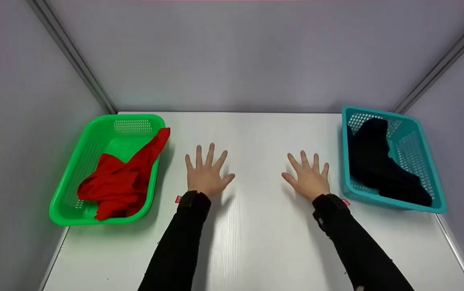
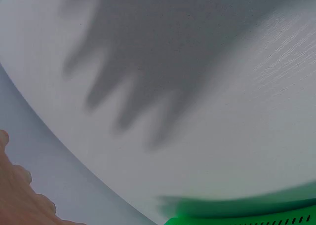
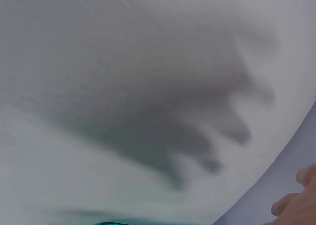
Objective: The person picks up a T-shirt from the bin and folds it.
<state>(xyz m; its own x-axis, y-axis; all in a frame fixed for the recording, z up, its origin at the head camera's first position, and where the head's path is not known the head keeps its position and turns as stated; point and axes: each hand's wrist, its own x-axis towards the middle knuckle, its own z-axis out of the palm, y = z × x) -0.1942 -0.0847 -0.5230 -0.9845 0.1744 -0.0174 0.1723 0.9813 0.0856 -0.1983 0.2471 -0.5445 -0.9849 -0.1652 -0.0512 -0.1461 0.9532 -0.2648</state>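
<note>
My left hand (image 1: 206,171) hovers flat over the white table (image 1: 256,242), fingers spread, holding nothing. My right hand (image 1: 307,176) does the same a little to the right, palm down. A green basket (image 1: 94,141) at the left holds a red cloth (image 1: 120,180) that drapes over its right rim. A teal basket (image 1: 411,149) at the right holds a dark cloth (image 1: 379,165). In the left wrist view only the hand's edge (image 2: 19,195), its shadow and a strip of the green basket (image 2: 256,217) show. The right wrist view shows the fingertips (image 3: 296,200) and the hand's shadow.
Grey walls enclose the table at the back and both sides. The table's front edge lies beyond the bottom of the head view. Black sleeves (image 1: 179,246) cover both forearms.
</note>
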